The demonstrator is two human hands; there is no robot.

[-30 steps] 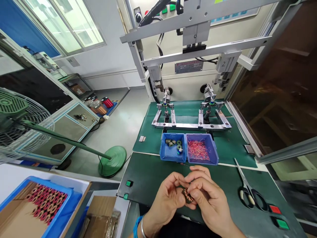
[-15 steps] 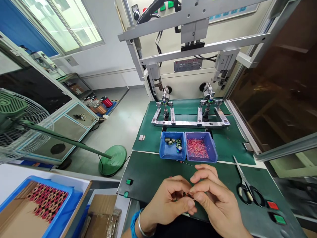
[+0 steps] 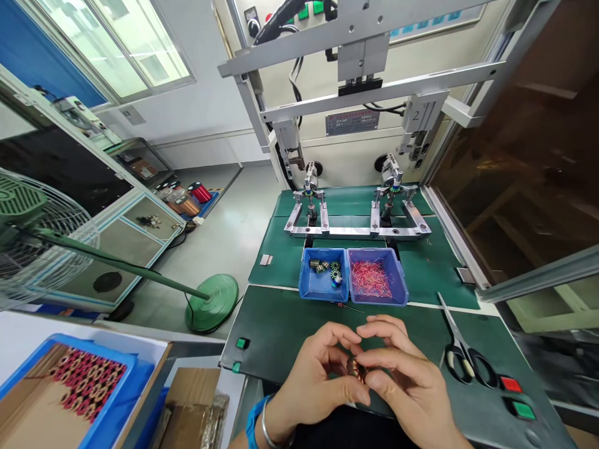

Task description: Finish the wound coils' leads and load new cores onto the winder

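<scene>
**Both hands pinched on a copper-wound coil, low centre of frame**

Right now, from the head camera, my left hand [image 3: 318, 374] and right hand [image 3: 402, 380] meet at the bottom middle of the frame, fingers curled in, both closed on a small copper-wound coil [image 3: 358, 369]. It sits between the thumbs and forefingers, just above the near edge of the green desk [image 3: 281, 324]. Most of it is hidden by the fingers, so I can't tell which way its leads point.

To handle it well, I judge the grip should stay on the outer rim, light enough not to crush the winding, turning it with the fingertips while the wrists stay steady.

For room: the two blue bins [image 3: 353, 275] lie just beyond the hands, mid-frame, one with small cores, one with red wire bits. Scissors [image 3: 463, 358] rest to the right, near the red and green buttons [image 3: 515, 399] in the lower right. Green buttons [image 3: 241, 343] sit at the desk's left edge. Between hands and bins the mat is open; the winding fixture [image 3: 355, 218] stands well apart, further up.
</scene>
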